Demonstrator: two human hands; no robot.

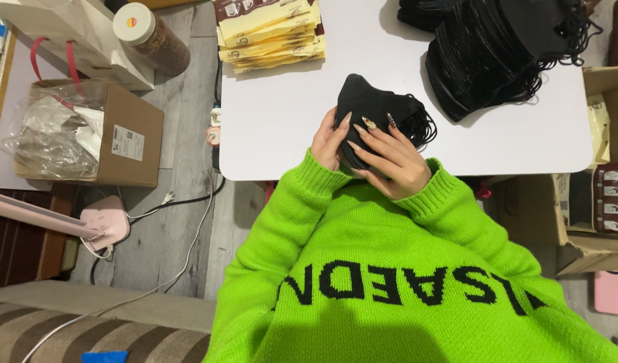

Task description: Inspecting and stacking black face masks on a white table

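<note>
Basically, you had both hands on a small stack of black folded fabric face masks (369,107) at the near edge of the white rectangular table (275,128), just in front of your chest. Your left hand (329,144) cupped the stack's left side, fingers curled round its edge, thumb side hidden. Your right hand (393,161) lay flat over the front of the stack, long decorated fingers (369,134) spread and pressing on the fabric; black elastic ear loops (423,124) hung loose out of the stack's right side. Both sleeves were bright green knit, part of the green sweater (389,289) with black lettering.

Far right on the table sat a big fanned pile of black masks (497,60), well apart from your stack. Far centre was a stack of flat cream and brown pouches (269,33). Off the table's left, on the grey wood floor (181,222), stood an open brown cardboard box (114,134) stuffed with clear plastic wrap, beside a lidded round jar (151,37). A pink lamp base (106,225) with cables sat near the box. More cardboard boxes (591,208) stood at the right.
</note>
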